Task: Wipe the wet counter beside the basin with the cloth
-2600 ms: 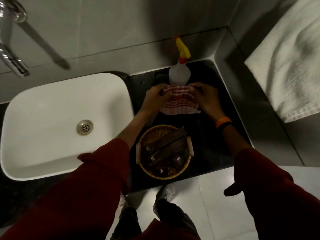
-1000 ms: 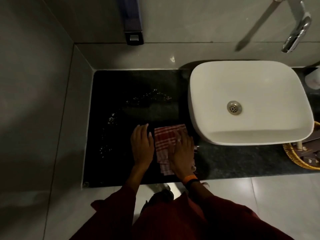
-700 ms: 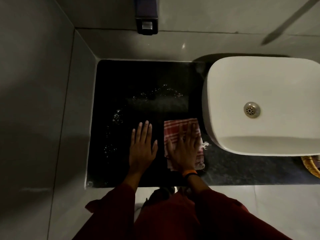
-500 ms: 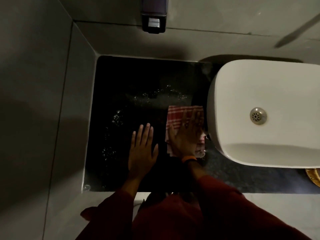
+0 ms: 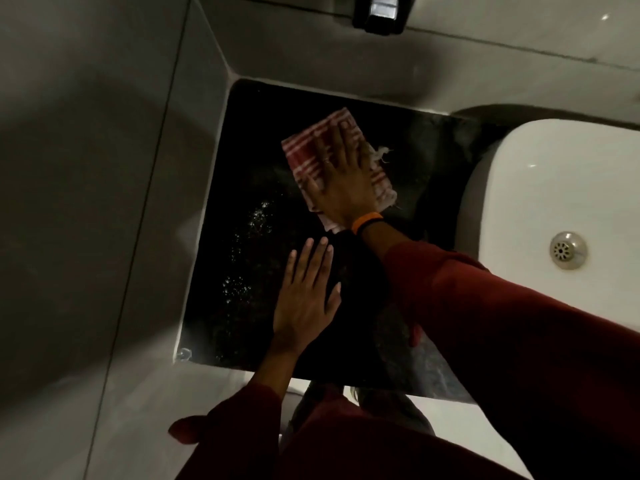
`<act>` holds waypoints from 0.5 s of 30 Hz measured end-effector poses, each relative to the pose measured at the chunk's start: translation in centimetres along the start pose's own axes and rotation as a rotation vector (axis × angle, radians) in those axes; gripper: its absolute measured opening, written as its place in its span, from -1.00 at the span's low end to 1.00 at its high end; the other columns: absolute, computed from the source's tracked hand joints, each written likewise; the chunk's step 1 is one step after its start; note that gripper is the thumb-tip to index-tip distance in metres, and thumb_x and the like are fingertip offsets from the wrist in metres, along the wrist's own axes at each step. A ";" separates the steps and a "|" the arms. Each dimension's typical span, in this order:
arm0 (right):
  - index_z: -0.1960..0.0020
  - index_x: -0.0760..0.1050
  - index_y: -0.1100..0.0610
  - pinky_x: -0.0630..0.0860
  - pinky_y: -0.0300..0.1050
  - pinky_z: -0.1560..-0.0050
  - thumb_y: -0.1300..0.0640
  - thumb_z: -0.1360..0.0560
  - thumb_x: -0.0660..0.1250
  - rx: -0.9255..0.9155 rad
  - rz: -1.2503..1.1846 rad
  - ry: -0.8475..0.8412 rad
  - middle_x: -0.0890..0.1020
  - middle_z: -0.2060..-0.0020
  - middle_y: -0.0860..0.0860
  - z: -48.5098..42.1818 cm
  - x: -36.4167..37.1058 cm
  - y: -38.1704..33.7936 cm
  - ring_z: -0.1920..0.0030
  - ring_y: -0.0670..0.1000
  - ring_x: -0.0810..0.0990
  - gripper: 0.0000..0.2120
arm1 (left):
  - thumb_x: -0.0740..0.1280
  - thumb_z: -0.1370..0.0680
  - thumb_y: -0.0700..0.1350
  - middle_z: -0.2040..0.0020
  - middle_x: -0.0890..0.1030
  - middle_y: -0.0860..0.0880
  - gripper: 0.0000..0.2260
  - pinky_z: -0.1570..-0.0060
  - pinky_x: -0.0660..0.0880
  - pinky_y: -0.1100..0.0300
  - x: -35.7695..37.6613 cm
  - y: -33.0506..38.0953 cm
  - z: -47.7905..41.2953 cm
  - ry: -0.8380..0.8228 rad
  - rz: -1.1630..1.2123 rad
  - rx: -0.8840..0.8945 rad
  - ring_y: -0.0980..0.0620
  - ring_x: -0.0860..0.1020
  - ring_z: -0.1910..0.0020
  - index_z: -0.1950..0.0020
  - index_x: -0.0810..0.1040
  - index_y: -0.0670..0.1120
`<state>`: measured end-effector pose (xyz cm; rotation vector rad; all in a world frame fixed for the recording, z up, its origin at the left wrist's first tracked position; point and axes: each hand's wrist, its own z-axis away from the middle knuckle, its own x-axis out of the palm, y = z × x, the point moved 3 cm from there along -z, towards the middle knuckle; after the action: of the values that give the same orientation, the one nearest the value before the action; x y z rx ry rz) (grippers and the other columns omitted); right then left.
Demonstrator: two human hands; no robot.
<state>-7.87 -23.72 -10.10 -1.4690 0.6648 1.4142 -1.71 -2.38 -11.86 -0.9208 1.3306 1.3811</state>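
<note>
A folded red-and-white striped cloth point(image 5: 306, 152) lies on the black counter point(image 5: 249, 140) left of the white basin point(image 5: 554, 188). My right hand point(image 5: 346, 178) presses flat on the cloth, fingers spread, toward the far part of the counter. My left hand point(image 5: 306, 296) rests flat on the counter nearer the front edge, holding nothing. Water droplets point(image 5: 249, 237) glisten on the counter to the left of both hands.
Grey tiled walls close the counter on the left and at the back. A dark wall-mounted dispenser point(image 5: 381, 12) hangs above the back edge. The basin's drain point(image 5: 568, 250) shows at the right. Pale floor lies below the counter's front edge.
My right hand has pushed the cloth away from the basin's side toward the back and left of the counter. My left hand has stayed flat near the front.
</note>
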 end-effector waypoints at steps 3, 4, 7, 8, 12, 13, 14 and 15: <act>-0.66 0.01 0.07 -0.14 0.30 -0.62 -0.29 -0.63 0.08 -0.068 0.004 -0.033 -0.01 -0.65 0.21 -0.2 -0.2 -0.6 -0.66 0.21 -0.09 -0.26 | 0.00 -0.68 0.16 -0.67 -0.02 -0.09 -0.39 -0.61 0.07 -0.12 0.1 -0.2 -0.1 0.035 0.013 0.001 -0.07 -0.07 -0.66 -0.64 -0.04 -0.12; -0.66 0.01 0.09 -0.15 0.28 -0.62 -0.27 -0.64 0.10 -0.072 -0.009 -0.042 -0.01 -0.66 0.19 -0.1 -0.7 -0.5 -0.66 0.20 -0.10 -0.27 | 0.02 -0.68 0.16 -0.67 -0.01 -0.10 -0.38 -0.61 0.07 -0.11 0.0 -0.2 -0.1 0.048 0.024 0.004 -0.07 -0.06 -0.66 -0.64 -0.03 -0.12; -0.63 0.10 0.20 -0.11 0.22 -0.64 -0.16 -0.65 0.16 0.016 -0.159 0.025 0.10 -0.64 0.20 3.4 -2.3 -0.4 -0.66 0.19 -0.01 -0.31 | 0.12 -0.67 0.13 -0.66 0.06 -0.15 -0.38 -0.61 0.09 -0.11 -0.7 0.0 0.4 0.110 0.109 0.008 -0.10 -0.02 -0.65 -0.63 0.07 -0.15; -0.61 0.15 0.24 -0.08 0.22 -0.65 -0.15 -0.64 0.15 0.076 -0.202 0.089 0.15 -0.63 0.22 5.4 -2.2 -0.3 -0.65 0.21 0.04 -0.32 | 0.15 -0.67 0.11 -0.64 0.11 -0.17 -0.40 -0.61 0.09 -0.12 -1.0 -0.2 0.0 0.129 0.160 -0.008 -0.11 0.02 -0.65 -0.61 0.11 -0.17; -0.60 0.19 0.21 0.00 0.27 -0.63 -0.24 -0.60 0.13 0.207 -0.154 0.209 0.16 -0.62 0.22 16.9 -0.2 0.8 -0.65 0.21 0.03 -0.27 | 0.10 -0.69 0.03 -0.58 0.28 -0.22 -0.49 -0.58 0.15 -0.15 -4.2 0.1 -3.5 0.217 0.162 0.049 -0.17 0.19 -0.60 -0.56 0.24 -0.23; -0.61 0.18 0.18 0.00 0.28 -0.63 -0.27 -0.59 0.14 0.230 -0.113 0.186 0.14 -0.63 0.21 18.9 0.6 1.2 -0.65 0.20 0.02 -0.25 | 0.08 -0.70 0.01 -0.57 0.30 -0.22 -0.51 -0.57 0.17 -0.15 -5.0 0.2 -5.4 0.219 0.138 0.080 -0.19 0.22 -0.59 -0.56 0.25 -0.22; -0.62 0.16 0.15 0.00 0.29 -0.62 -0.30 -0.58 0.15 0.257 -0.080 0.154 0.11 -0.64 0.20 20.3 1.4 1.6 -0.65 0.20 0.01 -0.23 | 0.06 -0.70 -0.01 -0.56 0.32 -0.23 -0.53 -0.56 0.20 -0.16 -5.9 0.3 -7.6 0.223 0.114 0.103 -0.21 0.25 -0.57 -0.56 0.27 -0.20; -0.63 0.12 0.13 -0.01 0.29 -0.62 -0.33 -0.57 0.15 0.282 -0.056 0.124 0.08 -0.65 0.19 21.3 2.1 1.8 -0.66 0.20 -0.02 -0.20 | 0.07 -0.69 -0.04 -0.54 0.35 -0.23 -0.55 -0.53 0.24 -0.19 -6.6 0.5 -9.9 0.232 0.092 0.121 -0.24 0.28 -0.55 -0.54 0.30 -0.19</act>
<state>-18.39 -4.95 -9.89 -1.3467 0.8574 1.1414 -1.61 -13.08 -6.51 -0.9698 1.6308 1.2757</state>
